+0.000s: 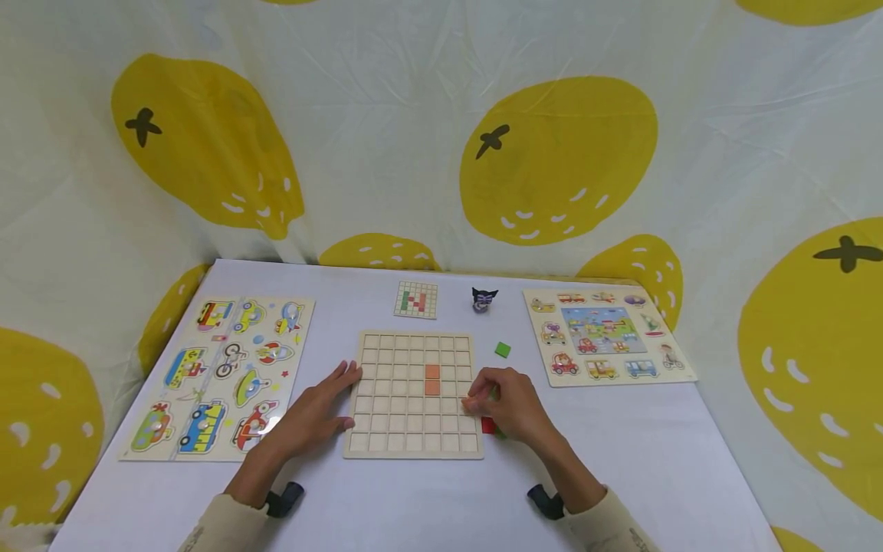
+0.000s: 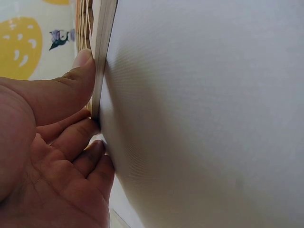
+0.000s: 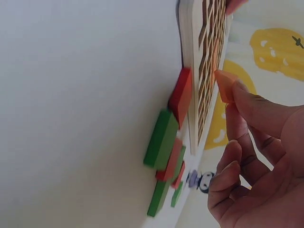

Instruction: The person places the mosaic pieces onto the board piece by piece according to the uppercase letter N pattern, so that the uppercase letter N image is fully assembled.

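A wooden grid board (image 1: 393, 452) lies mid-table, with two orange square tiles (image 1: 432, 379) set one above the other in its cells. My right hand (image 1: 509, 402) pinches another orange tile (image 3: 225, 85) between thumb and fingertips, over the board's right edge. Beneath that hand lie loose red tiles (image 3: 181, 97) and green tiles (image 3: 161, 137), several of them close to the board. My left hand (image 1: 317, 410) rests against the board's left edge; in the left wrist view the thumb (image 2: 84, 64) touches its rim and the fingers extend beside it.
Behind the board are a small pattern card (image 1: 416, 300) with coloured squares and a dark figurine (image 1: 482, 300). A single green tile (image 1: 503, 349) lies to the right. Picture puzzle boards stand at left (image 1: 214, 383) and right (image 1: 607, 337). A lemon-print cloth (image 1: 386, 153) hangs behind.
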Available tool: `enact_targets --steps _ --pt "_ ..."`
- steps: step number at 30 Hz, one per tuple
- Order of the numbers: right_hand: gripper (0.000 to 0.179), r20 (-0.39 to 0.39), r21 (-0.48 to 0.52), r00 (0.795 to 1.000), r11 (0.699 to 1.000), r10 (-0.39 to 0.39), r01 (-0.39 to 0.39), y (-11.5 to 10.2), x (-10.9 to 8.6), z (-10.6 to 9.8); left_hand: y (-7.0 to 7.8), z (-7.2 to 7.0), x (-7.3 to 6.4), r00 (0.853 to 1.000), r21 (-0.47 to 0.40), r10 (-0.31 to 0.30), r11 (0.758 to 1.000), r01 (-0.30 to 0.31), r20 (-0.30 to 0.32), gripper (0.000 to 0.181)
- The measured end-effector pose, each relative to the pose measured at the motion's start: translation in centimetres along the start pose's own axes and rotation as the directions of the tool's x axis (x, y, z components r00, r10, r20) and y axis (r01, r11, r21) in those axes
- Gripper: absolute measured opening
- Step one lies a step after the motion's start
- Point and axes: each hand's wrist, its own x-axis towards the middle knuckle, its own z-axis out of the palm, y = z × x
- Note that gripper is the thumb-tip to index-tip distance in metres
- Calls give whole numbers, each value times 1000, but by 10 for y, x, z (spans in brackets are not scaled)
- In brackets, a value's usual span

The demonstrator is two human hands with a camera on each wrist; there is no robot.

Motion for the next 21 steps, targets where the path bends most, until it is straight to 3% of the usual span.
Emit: enact_targets --steps 12,21 --pt "19 13 16 996 996 -92 91 -14 2 24 -1 1 1 1000 10 -10 1000 10 0 92" --pt "18 15 -2 995 995 -100 100 -25 10 36 -1 1 1 1000 -7 -18 1000 18 6 91"
